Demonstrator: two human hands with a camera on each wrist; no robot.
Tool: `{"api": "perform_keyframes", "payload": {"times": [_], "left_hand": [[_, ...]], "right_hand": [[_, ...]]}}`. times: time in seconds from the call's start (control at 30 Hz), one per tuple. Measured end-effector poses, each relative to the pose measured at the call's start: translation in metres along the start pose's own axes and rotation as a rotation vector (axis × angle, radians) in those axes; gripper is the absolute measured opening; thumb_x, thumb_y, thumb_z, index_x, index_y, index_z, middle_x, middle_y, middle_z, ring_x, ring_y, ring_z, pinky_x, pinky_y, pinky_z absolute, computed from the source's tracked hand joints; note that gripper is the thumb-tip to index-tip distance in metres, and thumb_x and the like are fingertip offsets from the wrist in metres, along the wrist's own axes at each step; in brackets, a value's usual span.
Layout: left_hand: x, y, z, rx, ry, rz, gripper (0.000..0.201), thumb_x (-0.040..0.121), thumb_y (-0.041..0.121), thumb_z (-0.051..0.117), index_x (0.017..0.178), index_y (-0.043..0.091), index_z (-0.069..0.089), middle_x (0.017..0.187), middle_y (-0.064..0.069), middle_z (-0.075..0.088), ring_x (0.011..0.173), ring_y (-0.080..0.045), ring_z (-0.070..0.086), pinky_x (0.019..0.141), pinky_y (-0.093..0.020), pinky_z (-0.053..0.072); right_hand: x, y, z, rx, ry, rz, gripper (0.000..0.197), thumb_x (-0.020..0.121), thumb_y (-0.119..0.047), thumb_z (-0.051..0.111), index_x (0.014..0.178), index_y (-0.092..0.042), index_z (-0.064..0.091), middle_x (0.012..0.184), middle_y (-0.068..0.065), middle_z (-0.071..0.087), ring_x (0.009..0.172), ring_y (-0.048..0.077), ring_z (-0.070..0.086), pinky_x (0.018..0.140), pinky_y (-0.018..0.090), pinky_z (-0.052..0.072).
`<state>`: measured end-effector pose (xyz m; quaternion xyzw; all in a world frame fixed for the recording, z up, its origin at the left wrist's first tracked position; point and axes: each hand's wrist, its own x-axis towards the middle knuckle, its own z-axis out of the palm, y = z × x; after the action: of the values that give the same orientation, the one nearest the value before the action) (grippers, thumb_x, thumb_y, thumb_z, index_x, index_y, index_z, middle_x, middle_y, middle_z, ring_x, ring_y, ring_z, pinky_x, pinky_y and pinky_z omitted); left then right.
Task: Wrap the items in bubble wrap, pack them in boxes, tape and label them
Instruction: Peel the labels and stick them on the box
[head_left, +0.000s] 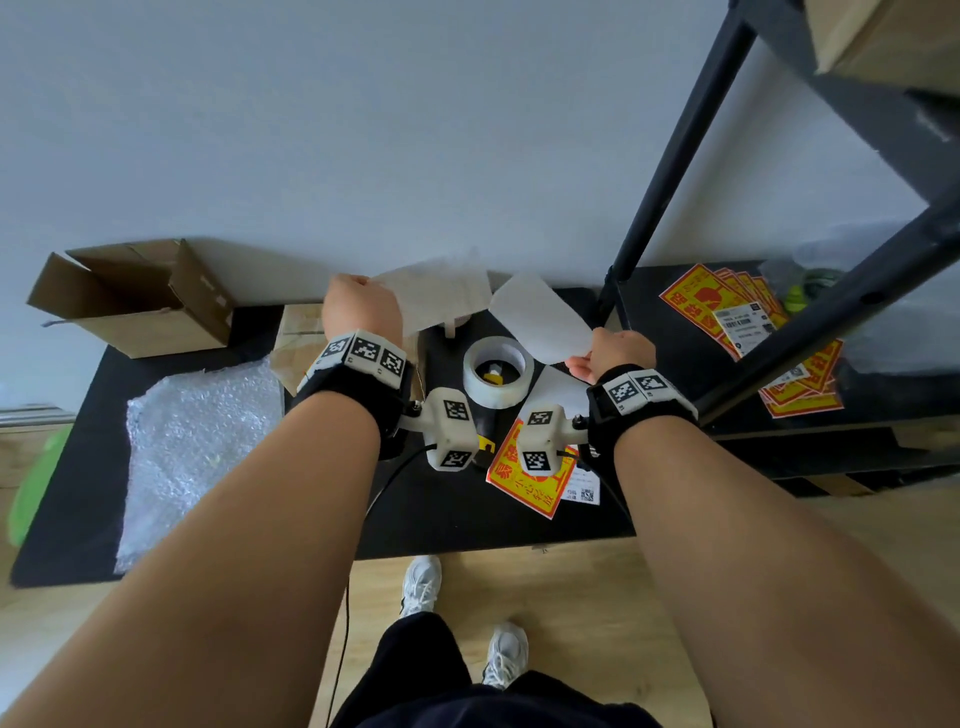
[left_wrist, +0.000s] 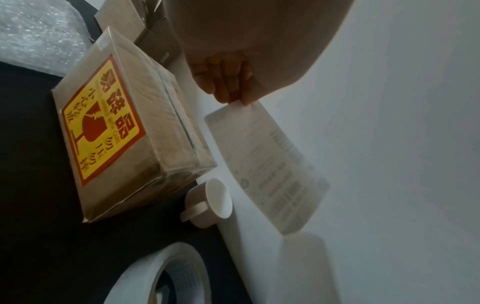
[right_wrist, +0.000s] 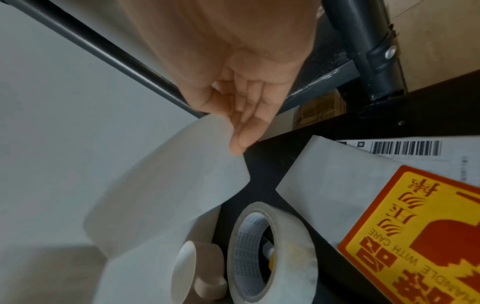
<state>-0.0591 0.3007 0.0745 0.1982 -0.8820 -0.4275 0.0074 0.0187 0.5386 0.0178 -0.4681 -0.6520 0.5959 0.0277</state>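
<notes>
My left hand (head_left: 363, 291) pinches the corner of a printed shipping label (head_left: 436, 301) above the back of the black table (head_left: 78, 467); the wrist view shows the fingertips (left_wrist: 239, 101) on the label (left_wrist: 265, 164). My right hand (head_left: 584, 361) pinches the edge of a plain white backing sheet (head_left: 540, 317), with the fingers (right_wrist: 239, 144) on the curled sheet (right_wrist: 168, 195). A taped cardboard box (left_wrist: 130, 133) bearing a yellow and red fragile sticker lies below my left wrist. A roll of clear tape (head_left: 497, 371) stands between my hands.
An open cardboard box (head_left: 135, 296) sits at the back left and a bubble wrap sheet (head_left: 197, 447) at the front left. A white cup (left_wrist: 207, 203) lies beside the taped box. Loose fragile stickers (head_left: 535, 483) and labels (right_wrist: 405, 148) lie under my right wrist. A black shelf (head_left: 779, 338) stands at right.
</notes>
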Motion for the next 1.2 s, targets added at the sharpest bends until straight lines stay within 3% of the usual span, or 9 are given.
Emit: {"api": "perform_keyframes", "payload": {"times": [0.1,0.27,0.47,0.63,0.7,0.83,0.9,1.0,1.2], "left_hand": [[0.021,0.0,-0.002,-0.037,0.021,-0.03,0.032,0.097,0.011,0.04,0.121,0.007,0.06,0.12,-0.013,0.064,0.112,-0.033,0.059,0.084,-0.031,0.044],[0.044,0.011,0.004,-0.062,0.011,0.033,0.027,0.099,0.015,0.04,0.117,0.01,0.059,0.111,-0.006,0.064,0.097,-0.024,0.059,0.076,-0.027,0.04],[0.06,0.019,0.021,-0.028,-0.072,0.113,0.024,0.099,0.019,0.041,0.116,0.014,0.058,0.098,0.003,0.057,0.087,-0.018,0.053,0.073,-0.026,0.039],[0.071,0.017,0.028,0.006,-0.111,0.139,0.026,0.101,0.02,0.04,0.119,0.013,0.057,0.106,0.0,0.061,0.09,-0.018,0.054,0.076,-0.028,0.043],[0.075,0.016,0.03,0.017,-0.115,0.138,0.026,0.101,0.02,0.04,0.119,0.013,0.057,0.107,-0.001,0.062,0.089,-0.017,0.054,0.075,-0.028,0.042],[0.078,0.016,0.032,0.023,-0.119,0.141,0.026,0.1,0.019,0.039,0.116,0.013,0.058,0.109,-0.003,0.064,0.096,-0.023,0.059,0.078,-0.029,0.046],[0.078,0.017,0.033,0.023,-0.118,0.149,0.026,0.1,0.019,0.04,0.116,0.012,0.058,0.11,-0.004,0.064,0.099,-0.024,0.06,0.079,-0.029,0.045],[0.074,0.018,0.035,0.012,-0.115,0.182,0.024,0.099,0.02,0.042,0.113,0.013,0.06,0.107,-0.003,0.065,0.095,-0.022,0.059,0.077,-0.027,0.044],[0.058,0.018,0.036,0.018,-0.094,0.321,0.021,0.097,0.023,0.049,0.104,0.009,0.063,0.102,-0.005,0.066,0.094,-0.022,0.059,0.077,-0.03,0.045]], "right_hand": [[0.01,-0.002,0.005,-0.094,0.012,0.023,0.031,0.094,-0.033,0.059,0.112,-0.008,0.06,0.103,0.009,0.066,0.096,0.025,0.066,0.077,0.031,0.056],[0.019,-0.01,0.037,0.054,-0.031,0.044,0.035,0.099,-0.012,0.047,0.13,0.006,0.049,0.093,0.015,0.057,0.08,0.025,0.064,0.067,0.029,0.06],[0.036,-0.024,0.077,-0.108,0.077,-0.08,0.01,0.087,-0.015,0.052,0.086,-0.017,0.062,0.086,0.012,0.07,0.083,0.031,0.07,0.081,0.047,0.059],[0.069,-0.015,0.094,-0.242,-0.023,-0.116,0.022,0.086,-0.016,0.049,0.067,-0.025,0.054,0.096,0.017,0.071,0.093,0.038,0.068,0.086,0.051,0.057],[0.058,-0.022,0.092,-0.291,-0.09,-0.104,0.026,0.091,-0.009,0.053,0.073,-0.027,0.058,0.112,0.021,0.069,0.106,0.038,0.065,0.092,0.05,0.055],[0.06,-0.021,0.089,-0.296,-0.131,-0.089,0.028,0.091,-0.006,0.055,0.115,-0.009,0.068,0.121,0.021,0.066,0.114,0.039,0.062,0.097,0.05,0.052],[0.057,-0.023,0.089,-0.289,-0.122,-0.102,0.024,0.091,-0.007,0.055,0.109,-0.011,0.071,0.116,0.02,0.068,0.11,0.038,0.064,0.095,0.049,0.053],[0.04,-0.038,0.088,-0.254,-0.069,-0.142,0.025,0.092,-0.014,0.054,0.072,-0.021,0.067,0.083,0.009,0.072,0.084,0.029,0.07,0.088,0.046,0.057],[0.001,-0.07,0.085,-0.148,-0.179,-0.24,0.028,0.087,-0.025,0.066,0.061,-0.013,0.063,0.058,0.0,0.059,0.053,0.014,0.051,0.057,0.025,0.045]]}}
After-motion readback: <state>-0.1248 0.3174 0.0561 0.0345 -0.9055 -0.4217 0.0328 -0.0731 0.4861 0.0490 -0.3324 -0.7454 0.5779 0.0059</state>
